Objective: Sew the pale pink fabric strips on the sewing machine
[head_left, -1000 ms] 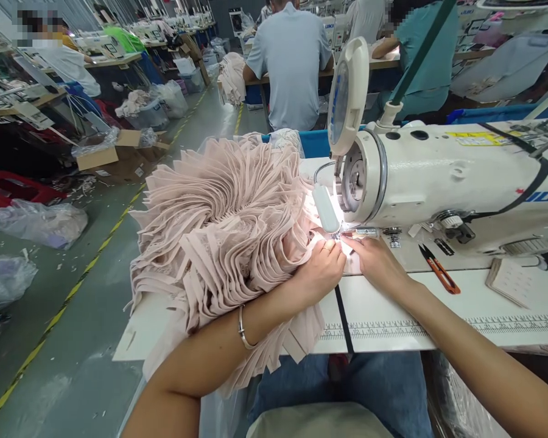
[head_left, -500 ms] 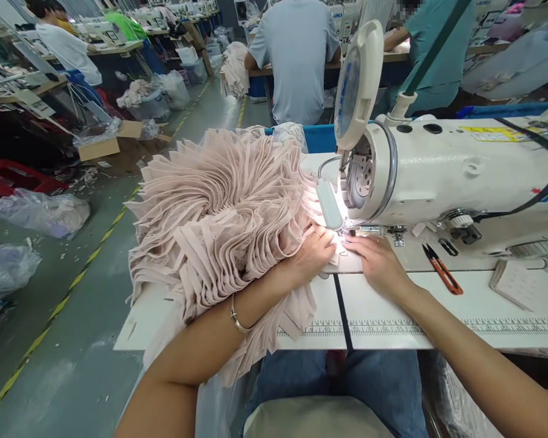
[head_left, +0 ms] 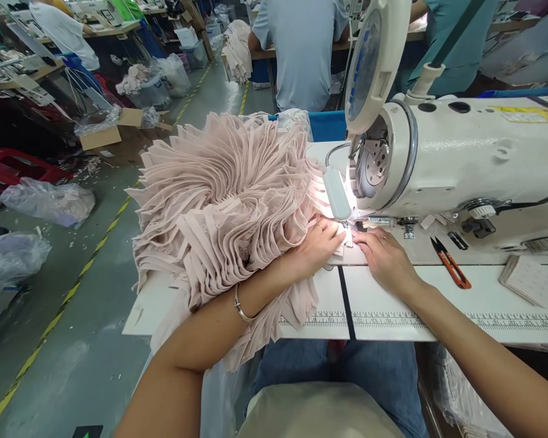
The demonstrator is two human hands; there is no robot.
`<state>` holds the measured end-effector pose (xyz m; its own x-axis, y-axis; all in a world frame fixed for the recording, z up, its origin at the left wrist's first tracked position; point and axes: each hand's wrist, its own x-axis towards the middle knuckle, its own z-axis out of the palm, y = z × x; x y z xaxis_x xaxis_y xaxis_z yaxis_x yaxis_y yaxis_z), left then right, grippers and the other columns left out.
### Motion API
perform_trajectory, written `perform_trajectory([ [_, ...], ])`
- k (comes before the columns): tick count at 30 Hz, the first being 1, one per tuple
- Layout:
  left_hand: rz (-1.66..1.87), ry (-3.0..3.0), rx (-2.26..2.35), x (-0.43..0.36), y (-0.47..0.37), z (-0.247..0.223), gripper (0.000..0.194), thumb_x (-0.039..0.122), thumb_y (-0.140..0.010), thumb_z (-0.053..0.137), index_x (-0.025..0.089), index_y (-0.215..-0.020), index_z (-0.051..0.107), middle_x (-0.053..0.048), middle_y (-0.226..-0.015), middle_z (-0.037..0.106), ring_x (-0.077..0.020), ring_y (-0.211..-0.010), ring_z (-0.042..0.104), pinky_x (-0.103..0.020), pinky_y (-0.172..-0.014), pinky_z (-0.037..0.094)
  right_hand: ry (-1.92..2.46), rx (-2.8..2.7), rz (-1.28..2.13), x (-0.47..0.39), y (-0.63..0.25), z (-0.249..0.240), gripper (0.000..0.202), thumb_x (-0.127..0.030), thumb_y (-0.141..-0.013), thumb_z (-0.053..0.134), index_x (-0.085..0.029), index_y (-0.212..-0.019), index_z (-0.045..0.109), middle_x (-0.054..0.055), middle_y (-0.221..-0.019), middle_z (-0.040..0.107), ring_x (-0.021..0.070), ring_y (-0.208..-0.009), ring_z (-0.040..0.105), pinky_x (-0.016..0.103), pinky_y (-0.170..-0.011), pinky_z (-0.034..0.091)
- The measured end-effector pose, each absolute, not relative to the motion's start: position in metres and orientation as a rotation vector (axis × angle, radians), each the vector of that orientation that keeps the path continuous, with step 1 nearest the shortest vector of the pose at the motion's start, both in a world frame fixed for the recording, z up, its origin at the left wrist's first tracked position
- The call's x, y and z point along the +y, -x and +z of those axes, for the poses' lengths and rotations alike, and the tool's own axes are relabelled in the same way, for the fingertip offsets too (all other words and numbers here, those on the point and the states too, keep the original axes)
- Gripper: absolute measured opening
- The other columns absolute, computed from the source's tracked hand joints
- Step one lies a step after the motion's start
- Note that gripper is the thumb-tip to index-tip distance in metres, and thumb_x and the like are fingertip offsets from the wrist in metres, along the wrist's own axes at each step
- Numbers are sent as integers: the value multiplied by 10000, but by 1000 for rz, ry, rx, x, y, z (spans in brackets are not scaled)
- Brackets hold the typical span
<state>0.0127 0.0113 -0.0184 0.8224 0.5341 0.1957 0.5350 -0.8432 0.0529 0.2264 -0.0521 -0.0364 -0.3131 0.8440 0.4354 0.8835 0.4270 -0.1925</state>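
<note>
A large pile of pale pink fabric pieces lies folded in rows left of the white sewing machine. Beside the lit needle area, my left hand presses a pink piece with its fingers close together. My right hand is just right of the needle, fingertips at the edge of the small pale piece; whether it grips the piece is unclear. A small lamp partly hides the needle. Orange-handled snips lie right of my right hand.
A magnifier stands over the machine head. A ruler strip runs along the table's front edge. A paper pad lies at the right. People sit ahead; a cardboard box and plastic bags are on the floor.
The view has shifted, so the machine and magnifier appear farther right and higher. Both hands stay by the needle, with little visible change in their hold.
</note>
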Motion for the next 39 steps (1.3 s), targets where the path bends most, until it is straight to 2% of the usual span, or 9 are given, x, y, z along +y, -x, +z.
perform_trajectory([
  [3, -374, 3059, -841, 14, -13, -21, 253, 134, -1044, 457, 193, -1186, 658, -61, -1090, 621, -203, -1061, 543, -303, -886, 444, 1475, -2214, -118, -53, -227, -36, 340, -235, -1022, 387, -231, -1202, 675, 88, -1005, 734, 265, -1023, 641, 437, -944, 519],
  [8, -411, 3146, -657, 17, -11, -23, 268, 141, -1055, 470, 200, -1211, 680, -52, -1045, 655, -179, -1000, 577, -293, -862, 441, 1427, -2288, -261, -57, -224, -30, 236, -260, -1018, 463, -227, -1077, 689, 64, -940, 744, 234, -899, 646, 391, -866, 489],
  [14, -308, 3010, -615, 8, -13, -16, 311, 147, -1075, 380, 153, -1112, 689, -72, -1025, 647, -205, -969, 582, -376, -918, 417, 1416, -2344, -446, -56, -212, -25, 286, -231, -1022, 450, -227, -834, 666, 40, -717, 664, 218, -789, 618, 366, -816, 472],
  [17, -299, 2958, -629, 4, -13, -13, 303, 143, -1071, 384, 151, -1075, 687, -73, -1033, 643, -216, -975, 581, -402, -926, 405, 1456, -2268, -403, -53, -208, -27, 326, -204, -1001, 441, -237, -770, 669, 35, -640, 606, 219, -740, 603, 372, -797, 499],
  [22, -362, 2957, -655, 4, -12, -17, 293, 147, -1069, 401, 159, -1184, 670, -79, -1058, 655, -229, -1001, 597, -390, -905, 432, 1492, -2032, -163, -53, -211, -26, 253, -264, -988, 489, -267, -852, 703, 27, -732, 684, 215, -749, 640, 371, -748, 529],
  [25, -383, 2991, -680, 6, -13, -23, 300, 135, -1067, 399, 142, -1119, 694, -81, -1022, 673, -225, -1012, 608, -359, -913, 451, 1453, -2059, -139, -56, -219, -23, 228, -292, -995, 524, -259, -875, 715, 12, -734, 718, 197, -720, 662, 354, -724, 514],
  [30, -438, 3024, -654, 11, -16, -30, 269, 88, -1039, 441, 128, -983, 701, -93, -983, 689, -207, -983, 609, -327, -865, 482, 1319, -2160, -138, -60, -227, -23, 288, -152, -955, 492, -251, -1028, 752, 4, -915, 804, 183, -804, 724, 360, -789, 519],
  [34, -483, 3065, -673, 10, -16, -31, 291, 87, -1034, 426, 137, -916, 687, -88, -953, 688, -208, -946, 620, -336, -836, 507, 1219, -2235, -222, -59, -227, -23, 317, -98, -915, 519, -242, -1043, 771, 18, -1063, 802, 191, -909, 729, 358, -786, 513],
  [39, -626, 3035, -846, 5, -10, -34, 258, 55, -1003, 404, 129, -1095, 634, -160, -1294, 638, -265, -1279, 575, -440, -1092, 460, 1244, -2211, -167, -57, -226, -20, 370, -63, -916, 489, -270, -942, 795, 9, -970, 786, 188, -903, 689, 356, -785, 526],
])
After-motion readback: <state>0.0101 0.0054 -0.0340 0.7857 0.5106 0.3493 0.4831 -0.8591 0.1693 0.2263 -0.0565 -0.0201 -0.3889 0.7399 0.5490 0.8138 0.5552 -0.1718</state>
